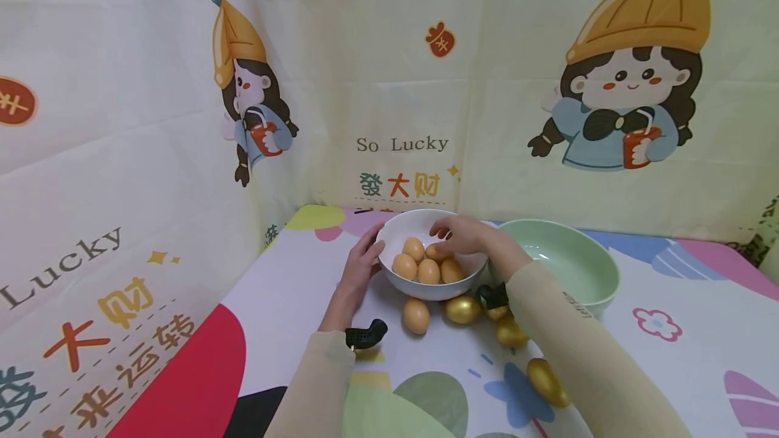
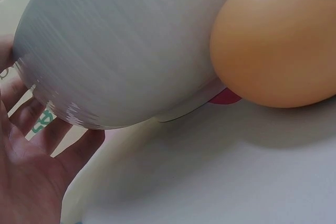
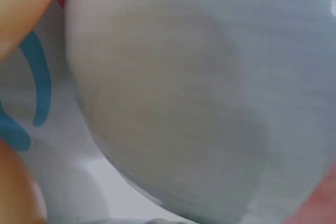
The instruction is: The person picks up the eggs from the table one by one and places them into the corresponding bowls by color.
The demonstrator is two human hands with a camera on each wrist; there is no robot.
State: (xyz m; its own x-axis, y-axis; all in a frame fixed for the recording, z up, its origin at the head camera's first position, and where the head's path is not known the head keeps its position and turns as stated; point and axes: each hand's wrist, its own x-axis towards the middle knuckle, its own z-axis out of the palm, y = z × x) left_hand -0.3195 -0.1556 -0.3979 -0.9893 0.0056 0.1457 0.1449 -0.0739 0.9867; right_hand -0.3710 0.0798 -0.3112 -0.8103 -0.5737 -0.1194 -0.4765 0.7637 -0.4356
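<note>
A white bowl (image 1: 426,291) holds several brown eggs (image 1: 429,272). At its left side my left hand (image 1: 359,269) grips the bowl, thumb by the rim; in the left wrist view the left hand's fingers (image 2: 50,129) lie spread against the outer wall. My right hand (image 1: 465,234) reaches over the right rim with bent fingers on a brown egg (image 1: 435,253), which they partly cover. Only a blurred edge of the right hand (image 3: 320,203) appears in the right wrist view, beside the bowl wall (image 3: 173,87).
One brown egg (image 1: 416,316) lies in front of the bowl. Golden eggs (image 1: 462,309) lie to its right, one golden egg (image 1: 548,382) nearer, by the right sleeve. A green basin (image 1: 599,276) stands right of the bowl. A printed cloth (image 1: 499,100) hangs behind the table.
</note>
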